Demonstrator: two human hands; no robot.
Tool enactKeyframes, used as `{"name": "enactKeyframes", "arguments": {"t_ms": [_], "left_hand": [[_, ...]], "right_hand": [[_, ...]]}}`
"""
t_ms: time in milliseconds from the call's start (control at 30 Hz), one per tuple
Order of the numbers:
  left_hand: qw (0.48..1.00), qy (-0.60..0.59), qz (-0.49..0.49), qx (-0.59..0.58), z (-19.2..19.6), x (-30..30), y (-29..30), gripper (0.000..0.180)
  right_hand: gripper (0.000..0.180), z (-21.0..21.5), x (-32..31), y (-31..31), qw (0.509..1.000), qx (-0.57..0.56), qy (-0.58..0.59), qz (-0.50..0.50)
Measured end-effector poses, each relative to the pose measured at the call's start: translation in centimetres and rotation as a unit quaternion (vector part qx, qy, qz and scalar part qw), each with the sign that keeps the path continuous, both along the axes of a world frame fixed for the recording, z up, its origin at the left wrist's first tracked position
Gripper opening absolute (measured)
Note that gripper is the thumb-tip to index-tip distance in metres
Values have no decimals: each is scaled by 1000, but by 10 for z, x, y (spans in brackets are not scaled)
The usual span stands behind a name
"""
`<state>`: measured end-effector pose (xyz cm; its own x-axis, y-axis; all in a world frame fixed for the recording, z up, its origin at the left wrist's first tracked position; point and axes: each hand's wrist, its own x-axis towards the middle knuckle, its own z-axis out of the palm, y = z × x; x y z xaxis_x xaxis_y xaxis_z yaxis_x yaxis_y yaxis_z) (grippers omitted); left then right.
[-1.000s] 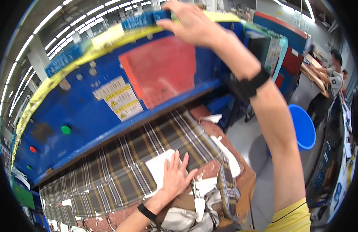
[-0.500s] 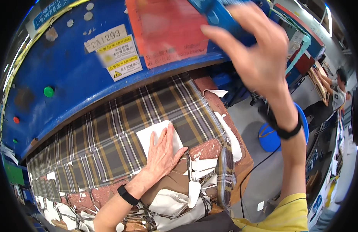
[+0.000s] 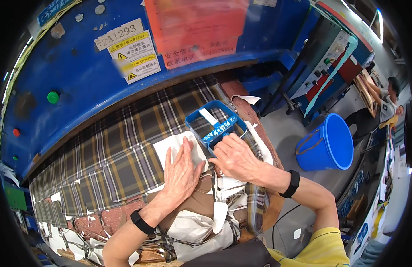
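Plaid fabric point(image 3: 114, 165) in dark grey, tan and white lies in layers across the work surface. My left hand point(image 3: 181, 173) rests flat on a white piece of material point(image 3: 162, 147) over the cloth, fingers stretched out. To its right, my right hand point(image 3: 236, 159) grips the near side of a blue cutting die point(image 3: 220, 128), a rounded frame with a crossbar. The die sits on or just above the plaid; any gap under it cannot be made out. The right fingertips are partly hidden behind the hand.
A blue machine beam point(image 3: 90, 66) with labels and a red sheet point(image 3: 195, 31) spans the far side. White and plaid scraps point(image 3: 192, 231) lie along the near edge, by a reddish worn board point(image 3: 121, 218). A blue bucket point(image 3: 324, 142) stands right; another person point(image 3: 384, 107) is beyond.
My right hand has come down from in front of the machine beam to the fabric, where it now holds the blue cutting die. My left hand stays on the white piece.
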<state>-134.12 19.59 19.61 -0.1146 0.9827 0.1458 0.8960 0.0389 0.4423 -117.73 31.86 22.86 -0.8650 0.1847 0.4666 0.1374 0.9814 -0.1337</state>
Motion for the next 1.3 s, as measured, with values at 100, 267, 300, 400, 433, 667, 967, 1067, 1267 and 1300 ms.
{"name": "enactKeyframes", "arguments": {"t_ms": [100,267,300,400,433,667,967,1067,1267,1300], "left_hand": [[1000,-11,1,19,-3,-1,1,84],[994,-106,8,5,-3,-3,4,86],[992,-127,10,-3,-3,-3,6,87],[985,-175,4,-9,-3,6,12,90],[984,-180,5,3,-4,10,12,91],[978,-206,25,-27,-4,16,11,102],[975,-216,45,-16,-7,21,12,110],[975,-213,55,-26,-3,23,15,111],[976,-208,62,-26,-4,25,17,111],[976,-207,62,-18,-5,25,17,110]], "right_hand": [[18,-15,2,-6,998,7,-54,-27],[19,22,4,9,985,-144,-38,-86],[20,33,4,19,987,-104,-23,-122],[22,32,17,51,969,-105,-77,-211],[21,27,23,61,960,-159,-112,-203],[15,2,37,69,946,-272,-91,-153],[13,2,40,52,936,-264,-101,-209],[13,4,39,49,929,-277,-110,-220],[15,-2,39,51,930,-282,-101,-214],[15,-2,39,51,931,-278,-98,-214]]}}
